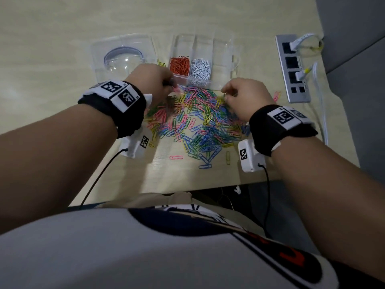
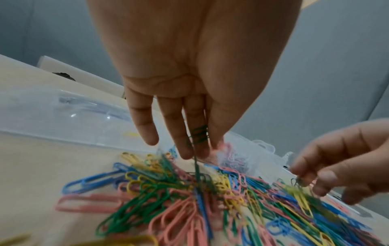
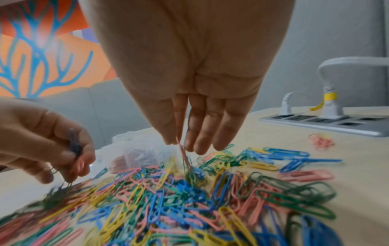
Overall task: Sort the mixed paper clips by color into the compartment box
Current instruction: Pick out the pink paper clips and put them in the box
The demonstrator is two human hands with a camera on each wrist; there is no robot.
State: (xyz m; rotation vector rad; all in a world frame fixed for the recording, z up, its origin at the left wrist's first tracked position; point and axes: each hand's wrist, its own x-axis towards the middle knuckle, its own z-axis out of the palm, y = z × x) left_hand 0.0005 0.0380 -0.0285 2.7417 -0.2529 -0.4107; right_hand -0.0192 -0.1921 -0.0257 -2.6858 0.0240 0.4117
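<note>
Head view: on the tabletop (image 1: 62, 38) a grey power strip (image 1: 291, 65) sits at 2 o'clock, a clear lid (image 1: 123, 55) at 11. The compartment box (image 1: 220, 51) at 12 holds orange clips (image 1: 180, 63) and white clips (image 1: 201, 69) in neighbouring cells. The mixed pile (image 1: 198, 124) lies just below both hands.

Left wrist view: the left hand (image 2: 189, 74) pinches green clips (image 2: 199, 135) between fingers and thumb, above the pile's 12 o'clock edge; motion blurs them.

Right wrist view: the right hand (image 3: 189, 74) pinches a thin clip (image 3: 184, 154) over the pile; its colour is hard to make out. The box behind is blurred.
</note>
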